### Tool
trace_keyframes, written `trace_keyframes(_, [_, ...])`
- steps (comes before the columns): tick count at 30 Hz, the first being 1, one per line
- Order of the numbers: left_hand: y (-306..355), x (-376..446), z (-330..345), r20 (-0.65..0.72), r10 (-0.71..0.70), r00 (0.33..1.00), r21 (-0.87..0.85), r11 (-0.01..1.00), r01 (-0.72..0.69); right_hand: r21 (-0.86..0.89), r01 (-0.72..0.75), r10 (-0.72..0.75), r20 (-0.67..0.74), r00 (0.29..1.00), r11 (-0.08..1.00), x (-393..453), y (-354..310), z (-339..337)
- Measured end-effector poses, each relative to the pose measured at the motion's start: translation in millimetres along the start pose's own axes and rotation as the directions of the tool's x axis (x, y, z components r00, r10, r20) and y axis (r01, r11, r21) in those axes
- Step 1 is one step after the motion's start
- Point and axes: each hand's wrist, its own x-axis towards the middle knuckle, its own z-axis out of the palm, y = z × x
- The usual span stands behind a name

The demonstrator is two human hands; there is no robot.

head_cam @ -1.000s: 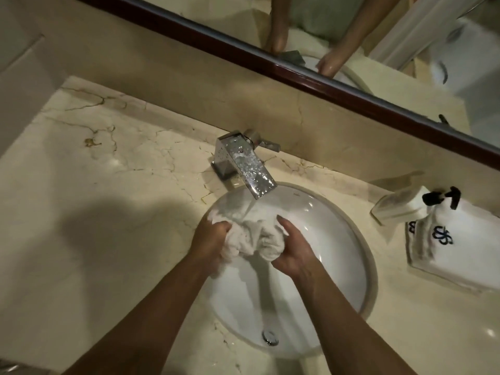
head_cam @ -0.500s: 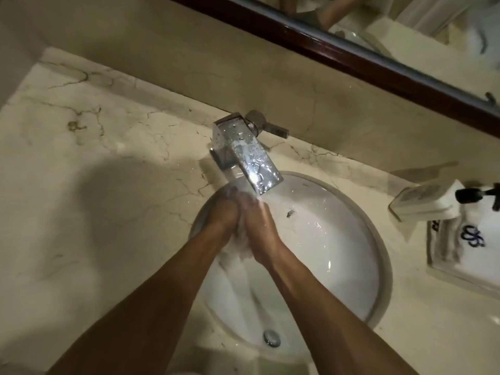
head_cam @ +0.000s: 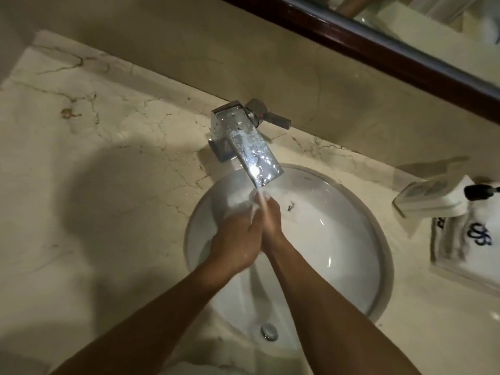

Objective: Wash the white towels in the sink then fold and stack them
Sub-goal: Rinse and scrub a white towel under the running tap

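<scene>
White towel [head_cam: 238,202] bunched mid-frame over the sink [head_cam: 351,239], under the faucet [head_cam: 251,152] stream; I see my left hand [head_cam: 235,239] and right hand [head_cam: 272,226] pressed together, clenched around it.

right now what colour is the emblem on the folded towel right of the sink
Dark navy blue, an embroidered swirl emblem on the white folded towel; the head view shows it.

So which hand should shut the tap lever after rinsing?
Right, probably. The lever sticks out to the right of the tap, nearer the right hand; the left hand can hold the towel.
</scene>
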Motion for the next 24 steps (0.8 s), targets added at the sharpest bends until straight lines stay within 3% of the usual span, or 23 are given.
trace_keyframes(2, [0.3,-13.2,0.9,0.023,0.002,1.0,0.046,0.999,-0.003,0.044,-0.121,0.12,0.027,0.992,0.992,-2.3,10.1,-2.4])
trace_keyframes(5, [-8.6,-5.9,-11.5,-0.151,-0.062,0.987,0.005,0.998,0.063,0.107,-0.193,0.184,0.082,0.979,0.975,-12.6,20.2,-18.4])
trace_keyframes(8, [-33.9,-1.5,-20.0,-0.166,-0.106,0.98,-0.19,0.979,0.073,0.182,-0.341,0.301,0.216,0.929,0.922,-26.1,27.1,-47.3])
trace_keyframes(9, [-44.6,0.1,-22.8,-0.095,-0.178,0.979,-0.373,0.919,0.131,0.202,-0.367,0.313,0.253,0.915,0.908,-33.0,27.0,-58.0])
trace_keyframes(11, [-56.9,2.9,-31.5,0.135,-0.261,0.956,-0.681,0.676,0.281,0.26,-0.366,0.274,0.33,0.903,0.894,-42.9,28.4,-74.7])
trace_keyframes(13, [-62.6,7.8,-34.9,0.385,-0.191,0.903,-0.795,0.428,0.429,0.302,-0.41,0.263,0.427,0.865,0.861,-48.1,29.0,-83.9])
trace_keyframes(15, [-64.5,11.5,-32.9,0.529,-0.194,0.826,-0.728,0.398,0.559,0.429,-0.479,0.272,0.458,0.846,0.766,-49.7,34.3,-87.7])
trace_keyframes(17, [-69.0,13.9,-26.9,0.613,-0.228,0.756,-0.586,0.511,0.629,0.493,-0.521,0.248,0.515,0.82,0.697,-52.0,33.1,-83.1])
trace_keyframes(19, [-68.0,14.8,-24.1,0.557,-0.298,0.776,-0.553,0.564,0.613,0.474,-0.551,0.235,0.572,0.786,0.687,-53.1,32.9,-74.5])
trace_keyframes(22, [-56.3,17.4,-18.4,0.13,-0.393,0.91,-0.597,0.702,0.388,0.305,-0.554,0.306,0.585,0.751,0.775,-48.1,40.8,-63.6])
trace_keyframes(23, [-47.2,15.2,-19.6,-0.002,-0.391,0.921,-0.613,0.728,0.307,0.237,-0.523,0.331,0.549,0.767,0.819,-47.6,40.6,-59.3])
trace_keyframes(24, [-46.9,18.6,-18.8,-0.02,-0.401,0.916,-0.675,0.681,0.284,0.192,-0.47,0.343,0.463,0.818,0.862,-44.8,41.5,-55.7])
